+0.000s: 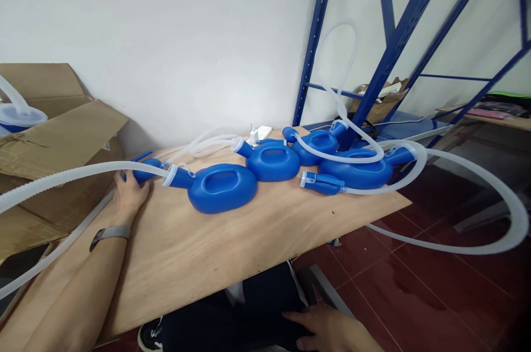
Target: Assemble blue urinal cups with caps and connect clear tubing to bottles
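My left hand (131, 192), with a watch on its wrist, is closed around a blue tube end piece (143, 174) at the table's left side. Beside it lies a blue bottle (223, 189) with a white ribbed hose (83, 172) running from its neck off to the left. My right hand (321, 325) is low, below the table edge by my dark trousers, fingers apart and holding nothing. More blue bottles stand on the wooden table: one (272, 162) in the middle and others (357, 169) to the right, with looping hoses. A blue end piece (322, 183) lies near the front.
An open cardboard box (62, 136) with a hose in it stands at the left. Blue metal shelving (385, 64) rises at the right against the white wall. A long hose (514, 219) loops over the red tiled floor. A white adapter (254, 135) sits at the table's back.
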A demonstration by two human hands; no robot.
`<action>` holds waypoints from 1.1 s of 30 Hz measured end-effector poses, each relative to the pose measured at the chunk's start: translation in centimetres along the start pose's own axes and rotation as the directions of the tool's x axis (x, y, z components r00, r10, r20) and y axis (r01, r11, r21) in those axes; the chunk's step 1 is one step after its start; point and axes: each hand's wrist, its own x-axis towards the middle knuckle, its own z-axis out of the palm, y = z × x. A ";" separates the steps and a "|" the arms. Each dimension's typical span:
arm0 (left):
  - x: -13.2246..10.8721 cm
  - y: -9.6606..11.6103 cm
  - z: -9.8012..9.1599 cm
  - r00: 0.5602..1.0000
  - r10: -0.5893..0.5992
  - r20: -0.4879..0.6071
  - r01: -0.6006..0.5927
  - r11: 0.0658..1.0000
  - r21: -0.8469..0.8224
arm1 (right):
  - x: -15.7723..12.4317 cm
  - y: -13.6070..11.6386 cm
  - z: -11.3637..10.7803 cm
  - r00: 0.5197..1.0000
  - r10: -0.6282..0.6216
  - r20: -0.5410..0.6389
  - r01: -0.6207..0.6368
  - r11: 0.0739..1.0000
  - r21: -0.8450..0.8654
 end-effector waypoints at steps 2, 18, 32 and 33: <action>-0.1 0.3 -0.2 1.000 -0.018 0.016 0.018 1.000 0.008 | 0.1 0.2 0.1 1.000 -0.004 -0.003 0.004 1.000 0.011; -0.8 1.4 -1.0 0.998 -0.057 0.026 0.056 0.997 0.055 | 0.0 -0.1 0.0 1.000 -0.001 0.002 0.001 1.000 -0.008; -0.8 2.0 -1.0 0.996 -0.074 -0.052 0.079 0.993 0.089 | -0.2 -0.2 -0.2 1.000 -0.016 0.008 0.016 1.000 -0.003; -0.7 2.0 -1.0 0.994 -0.090 -0.060 0.095 0.993 0.076 | -0.3 -0.3 -0.3 1.000 -0.010 0.013 0.010 1.000 -0.011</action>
